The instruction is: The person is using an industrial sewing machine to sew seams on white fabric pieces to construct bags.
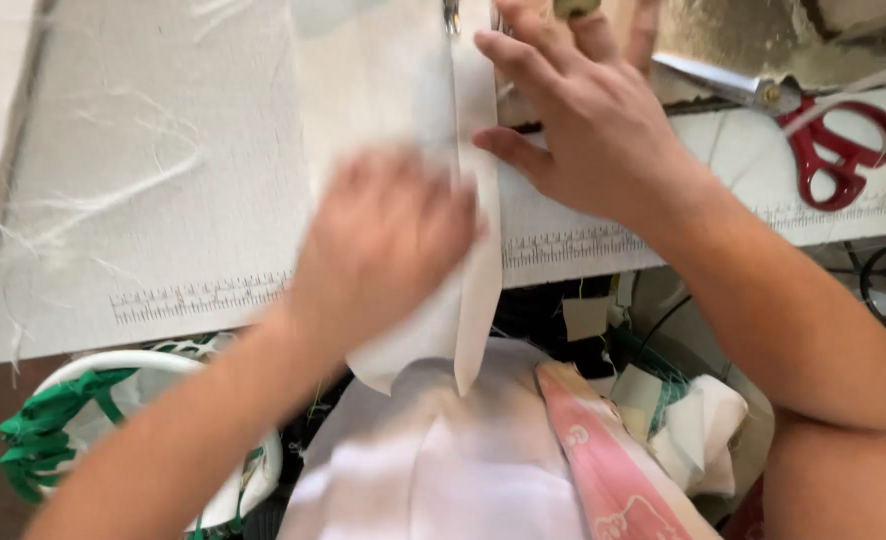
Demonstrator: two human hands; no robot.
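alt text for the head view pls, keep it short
Two bare hands press a strip of white fabric flat on a white sewing table: left hand blurred, right hand spread beside it. Red-handled scissors lie at the right.

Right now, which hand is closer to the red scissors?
Right. The right hand lies flat on the cloth just left of the red scissors; the left hand is farther left, lower.

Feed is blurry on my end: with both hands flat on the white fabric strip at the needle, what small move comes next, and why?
Probably ease the white fabric strip forward toward the needle. The left hand presses it flat, the right hand steadies its edge, and a length of strip hangs off the table edge, unfed.
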